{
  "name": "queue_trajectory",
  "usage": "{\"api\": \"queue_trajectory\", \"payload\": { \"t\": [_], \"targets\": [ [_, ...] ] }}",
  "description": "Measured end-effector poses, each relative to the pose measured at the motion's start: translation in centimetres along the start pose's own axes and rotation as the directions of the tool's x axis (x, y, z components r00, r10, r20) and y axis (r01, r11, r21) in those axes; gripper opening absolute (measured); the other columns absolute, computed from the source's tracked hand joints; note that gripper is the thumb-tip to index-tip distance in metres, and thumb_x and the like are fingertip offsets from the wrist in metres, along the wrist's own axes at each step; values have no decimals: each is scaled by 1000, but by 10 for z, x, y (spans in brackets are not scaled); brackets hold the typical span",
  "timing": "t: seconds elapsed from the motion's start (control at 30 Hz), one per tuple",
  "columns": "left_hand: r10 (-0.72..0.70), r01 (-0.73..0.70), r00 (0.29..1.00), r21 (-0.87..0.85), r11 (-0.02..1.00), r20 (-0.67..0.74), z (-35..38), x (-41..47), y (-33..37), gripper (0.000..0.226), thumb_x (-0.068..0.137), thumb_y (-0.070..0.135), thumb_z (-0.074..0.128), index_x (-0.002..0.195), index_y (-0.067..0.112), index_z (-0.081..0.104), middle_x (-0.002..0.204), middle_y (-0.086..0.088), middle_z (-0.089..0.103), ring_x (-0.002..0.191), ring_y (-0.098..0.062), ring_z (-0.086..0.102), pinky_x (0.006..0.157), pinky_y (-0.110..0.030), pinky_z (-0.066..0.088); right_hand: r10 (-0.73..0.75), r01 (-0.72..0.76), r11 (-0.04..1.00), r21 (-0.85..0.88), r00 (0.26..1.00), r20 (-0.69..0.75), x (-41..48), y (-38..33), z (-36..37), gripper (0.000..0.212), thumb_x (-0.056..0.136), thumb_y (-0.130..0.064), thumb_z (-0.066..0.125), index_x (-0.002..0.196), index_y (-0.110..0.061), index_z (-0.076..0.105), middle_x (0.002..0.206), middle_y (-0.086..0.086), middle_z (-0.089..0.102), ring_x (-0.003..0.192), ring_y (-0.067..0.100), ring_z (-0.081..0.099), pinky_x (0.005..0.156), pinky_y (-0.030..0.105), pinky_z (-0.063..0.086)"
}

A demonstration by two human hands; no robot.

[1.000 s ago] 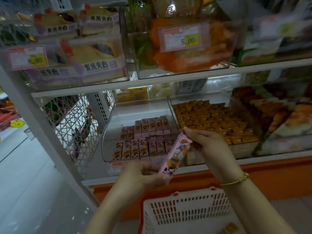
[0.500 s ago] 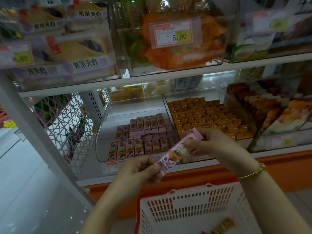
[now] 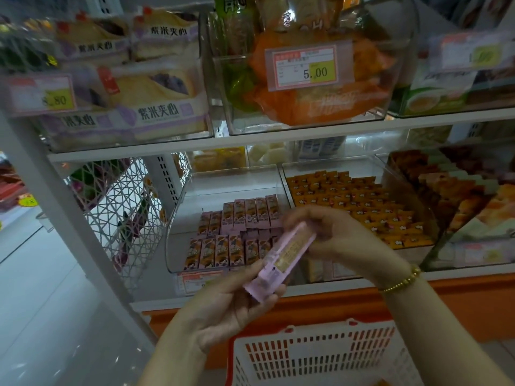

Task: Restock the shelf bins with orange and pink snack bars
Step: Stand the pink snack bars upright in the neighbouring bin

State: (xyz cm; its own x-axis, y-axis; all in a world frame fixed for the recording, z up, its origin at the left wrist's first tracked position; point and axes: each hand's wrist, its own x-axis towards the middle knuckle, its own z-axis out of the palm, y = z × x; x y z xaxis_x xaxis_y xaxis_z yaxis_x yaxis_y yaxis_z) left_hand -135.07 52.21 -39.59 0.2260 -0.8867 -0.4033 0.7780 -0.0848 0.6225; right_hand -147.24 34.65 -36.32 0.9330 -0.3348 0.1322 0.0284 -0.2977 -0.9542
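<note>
A single pink snack bar point(image 3: 280, 261) sits at the centre of the frame, tilted so that its upper end points up and to the right, with its plain back side and a small printed label facing the camera. The left hand point(image 3: 223, 310) comes in from the lower middle of the frame and holds the bar's lower end: the thumb lies across the wrapper and the fingers point(image 3: 267, 298) curl under it, closed on the bar. The right hand point(image 3: 334, 236) reaches in from the lower right, a gold bead bracelet point(image 3: 401, 281) at its wrist, and its fingers point(image 3: 299, 218) are pinched shut on the bar's upper end; they are blurred, so the exact fingertip contact cannot be made out.

Behind the hands, on the lower shelf, a clear bin point(image 3: 178, 218) at centre left holds rows of pink bars point(image 3: 252, 213) standing on end, with bare floor left at its back. Just beside it on the right, a second clear bin point(image 3: 281, 174) is packed with orange bars point(image 3: 359, 204). A white shopping basket point(image 3: 320, 358) with a red rim fills the bottom centre of the frame, below both hands. On the upper shelf, at top centre, a price tag point(image 3: 306, 65) reads 5.00.
</note>
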Motion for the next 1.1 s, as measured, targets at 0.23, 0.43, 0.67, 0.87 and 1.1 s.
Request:
{"api": "queue_trajectory", "payload": {
  "t": [0.23,0.43,0.67,0.87,1.1],
  "targets": [
    [709,-250,688,865,435,-157,3,6,-8,26,78,23,75,99,33,62,88,25,62,77,16,59,60,-4,46,230,-199,968,149,945,-232,23,11,10,23,91,-32,57,98,-12,68,89,4,73,80,14,71,70,22,57],
    [810,-215,584,972,99,47,-9,13,-8,39,80,30,72,111,42,52,103,30,54,97,10,53,73,-4,39,257,-217,955,203,947,-195,46,7,25,31,82,-13,71,110,-6,60,97,9,70,81,17,71,68,26,59],
    [685,180,726,978,-103,-61,-42,17,7,47,95,37,51,138,21,43,142,3,42,127,-12,42,97,-16,31,-32,-113,818,-564,970,-240,105,-1,20,20,82,-24,71,95,-10,64,88,-1,59,78,7,54,60,11,40],
    [638,132,770,980,-150,-7,-56,15,18,39,97,31,47,136,23,47,141,4,45,126,-9,44,96,-14,31,270,-288,562,-776,950,-158,147,29,47,35,84,-30,66,66,-11,43,75,3,44,72,16,47,59,24,37],
    [651,163,758,978,-127,-42,-73,13,33,35,97,32,49,131,23,54,136,4,51,119,-9,52,96,-17,38,388,-302,525,-796,917,-92,168,26,29,48,88,-33,65,120,3,59,112,15,57,100,21,55,80,28,45]
  ]
}}
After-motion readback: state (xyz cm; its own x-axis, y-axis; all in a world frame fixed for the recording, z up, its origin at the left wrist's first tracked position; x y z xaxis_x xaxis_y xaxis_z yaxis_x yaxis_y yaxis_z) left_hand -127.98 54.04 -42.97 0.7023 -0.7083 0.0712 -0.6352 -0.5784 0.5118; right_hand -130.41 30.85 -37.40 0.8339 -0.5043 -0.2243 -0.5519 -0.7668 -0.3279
